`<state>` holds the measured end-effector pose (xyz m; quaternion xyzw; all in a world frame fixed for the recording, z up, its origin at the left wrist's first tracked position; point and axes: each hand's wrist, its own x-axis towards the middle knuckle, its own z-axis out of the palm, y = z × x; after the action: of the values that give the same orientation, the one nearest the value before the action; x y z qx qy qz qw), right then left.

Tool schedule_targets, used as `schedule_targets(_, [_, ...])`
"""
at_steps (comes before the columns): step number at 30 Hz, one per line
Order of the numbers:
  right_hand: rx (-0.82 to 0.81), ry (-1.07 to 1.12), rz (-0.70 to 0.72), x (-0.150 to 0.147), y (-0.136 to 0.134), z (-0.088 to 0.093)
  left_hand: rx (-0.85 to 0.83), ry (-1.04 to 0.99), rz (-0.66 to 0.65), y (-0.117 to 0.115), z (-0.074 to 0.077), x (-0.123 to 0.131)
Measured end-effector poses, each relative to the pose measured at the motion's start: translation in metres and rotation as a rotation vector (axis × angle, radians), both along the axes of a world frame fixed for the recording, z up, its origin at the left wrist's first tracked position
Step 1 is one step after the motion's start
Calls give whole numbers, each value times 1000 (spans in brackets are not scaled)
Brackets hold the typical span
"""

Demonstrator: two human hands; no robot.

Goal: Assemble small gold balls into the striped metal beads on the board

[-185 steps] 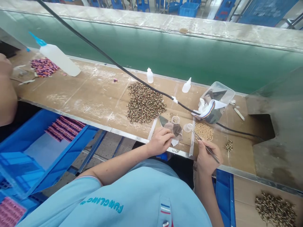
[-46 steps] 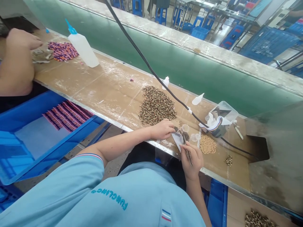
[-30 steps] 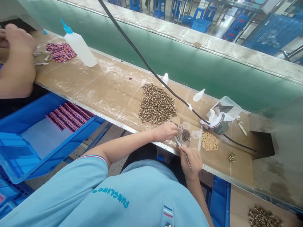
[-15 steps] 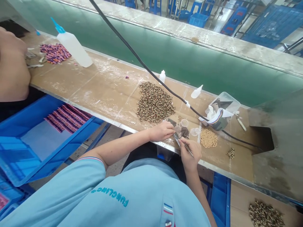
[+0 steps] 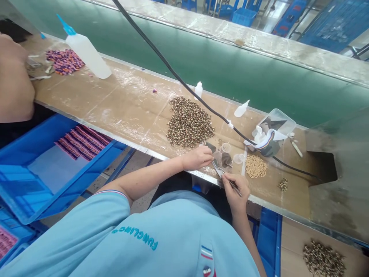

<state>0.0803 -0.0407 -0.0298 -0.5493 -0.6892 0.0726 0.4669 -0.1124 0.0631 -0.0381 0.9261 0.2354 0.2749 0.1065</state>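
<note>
My right hand (image 5: 236, 192) is closed round metal tweezers (image 5: 223, 172), whose tips point up-left toward my left hand. My left hand (image 5: 198, 157) rests curled on the bench edge, pinching something small that I cannot make out, next to a stained scrap of paper (image 5: 225, 159). Just beyond the paper stand two tiny clear cups (image 5: 238, 158). A big heap of brown-gold beads (image 5: 189, 122) lies behind my left hand. A smaller pile of pale beads (image 5: 255, 166) lies to the right of the cups.
A black cable (image 5: 184, 82) crosses the brown bench (image 5: 121, 107). Small white dropper bottles (image 5: 240, 110), a clear box (image 5: 273, 129) and a large squeeze bottle (image 5: 86, 52) stand on it. Blue crates (image 5: 43, 165) sit lower left. Another person's arm (image 5: 13, 80) is at far left.
My right hand with the tweezers has slid slightly right and down, tips still beside my left fingers. The view has shifted a little; the neighbour's arm stays at the left.
</note>
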Motion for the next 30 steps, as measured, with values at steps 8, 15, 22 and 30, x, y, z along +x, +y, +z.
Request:
schedule_targets(8, [3, -14, 9, -4, -2, 0, 0, -9, 21, -2, 3, 0])
schedule_targets(15, [-150, 146, -138, -7, 1, 0, -3, -52, 29, -7, 10, 0])
schedule_targets(22, [-189, 151, -131, -6, 10, -2, -45, -129, 82, -12, 14, 2])
schedule_targets(30, [-140, 149, -93, -7, -3, 0, -34, -136, 92, -14, 16, 3])
